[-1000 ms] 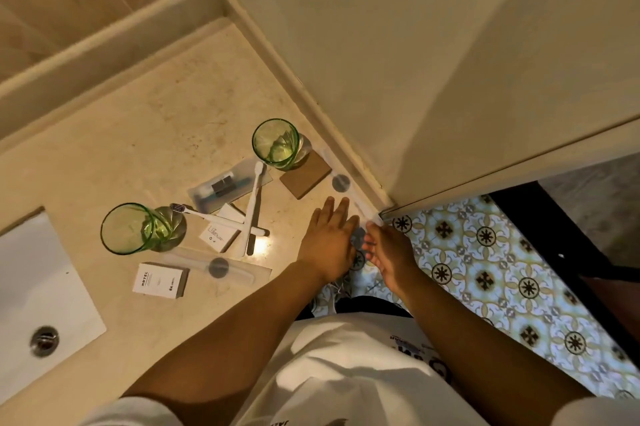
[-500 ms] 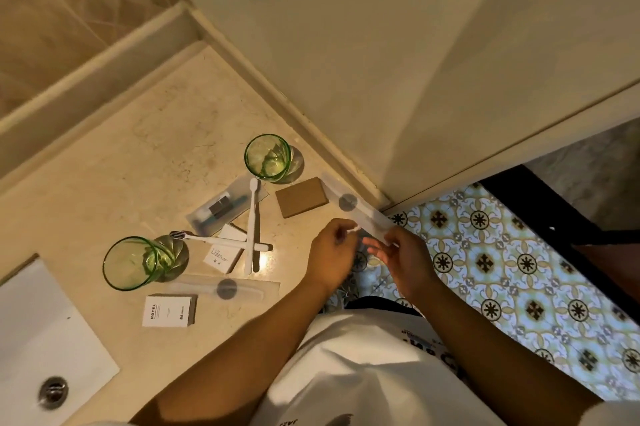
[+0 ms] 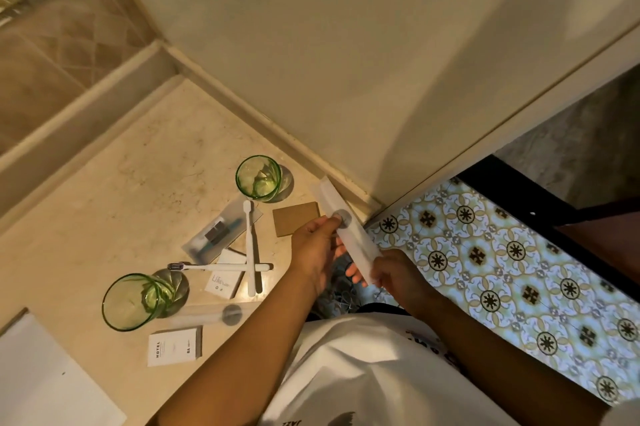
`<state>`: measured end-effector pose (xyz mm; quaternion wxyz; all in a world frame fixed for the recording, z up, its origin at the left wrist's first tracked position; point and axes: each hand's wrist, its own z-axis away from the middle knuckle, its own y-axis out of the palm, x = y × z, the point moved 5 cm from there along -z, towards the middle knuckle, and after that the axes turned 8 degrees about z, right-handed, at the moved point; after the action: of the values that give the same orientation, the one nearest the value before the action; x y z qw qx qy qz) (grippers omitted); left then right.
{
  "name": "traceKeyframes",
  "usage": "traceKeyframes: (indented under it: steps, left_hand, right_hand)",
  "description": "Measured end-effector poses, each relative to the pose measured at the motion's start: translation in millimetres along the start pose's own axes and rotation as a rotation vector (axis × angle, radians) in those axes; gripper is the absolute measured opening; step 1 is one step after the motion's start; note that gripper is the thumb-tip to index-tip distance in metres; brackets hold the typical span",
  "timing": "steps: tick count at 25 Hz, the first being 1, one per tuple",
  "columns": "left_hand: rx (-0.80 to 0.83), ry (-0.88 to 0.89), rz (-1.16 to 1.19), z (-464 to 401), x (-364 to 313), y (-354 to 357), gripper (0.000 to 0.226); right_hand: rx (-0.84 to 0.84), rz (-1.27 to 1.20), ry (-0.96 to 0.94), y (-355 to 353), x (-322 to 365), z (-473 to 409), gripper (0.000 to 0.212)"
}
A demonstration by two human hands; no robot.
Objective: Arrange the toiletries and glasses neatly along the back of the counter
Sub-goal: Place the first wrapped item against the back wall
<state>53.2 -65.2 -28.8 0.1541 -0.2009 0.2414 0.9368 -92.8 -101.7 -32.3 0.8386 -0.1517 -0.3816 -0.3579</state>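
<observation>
A long clear plastic sleeve (image 3: 346,224) with a grey round sticker is lifted off the counter's right end. My left hand (image 3: 317,249) pinches it near the sticker, and my right hand (image 3: 394,273) grips its near end. On the beige counter (image 3: 138,183) stand two green glasses, one far (image 3: 259,181), one near (image 3: 133,301). Two white toothbrushes (image 3: 251,252) lie crossed between them. A second clear sleeve (image 3: 214,314), a plastic pouch (image 3: 221,231), a brown card (image 3: 298,223), a small white packet (image 3: 223,278) and a white hotel box (image 3: 175,346) lie scattered.
A white sink (image 3: 45,384) fills the lower left. A raised ledge (image 3: 79,127) runs along the counter's back, and a cream wall (image 3: 346,62) borders its right side. Patterned floor tiles (image 3: 502,269) lie beyond the counter end.
Both hands picked the clear sleeve up from beside the wall at the counter's right edge and now hold it raised. The camera view tilted slightly.
</observation>
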Motion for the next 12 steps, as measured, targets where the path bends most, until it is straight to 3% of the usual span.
traceKeyframes:
  steps: [5,8,10,12]
  left_hand:
    - [0.026,0.108,-0.069,16.3,-31.5,-9.8,0.007]
    - [0.014,0.231,-0.067,17.8,-62.6,-25.5,0.008]
    - [-0.006,0.302,-0.060,19.9,-87.2,-39.7,0.007]
    - [-0.048,0.354,-0.064,23.7,-111.6,-54.9,0.005]
  right_hand:
    - [0.080,-0.128,-0.037,24.5,9.8,-4.5,0.033]
    - [0.070,-0.215,-0.051,44.2,33.6,-12.9,0.018]
    - [0.058,-0.191,-0.083,61.8,54.3,-20.1,0.004]
    - [0.065,-0.119,-0.104,80.3,73.5,-28.3,0.010]
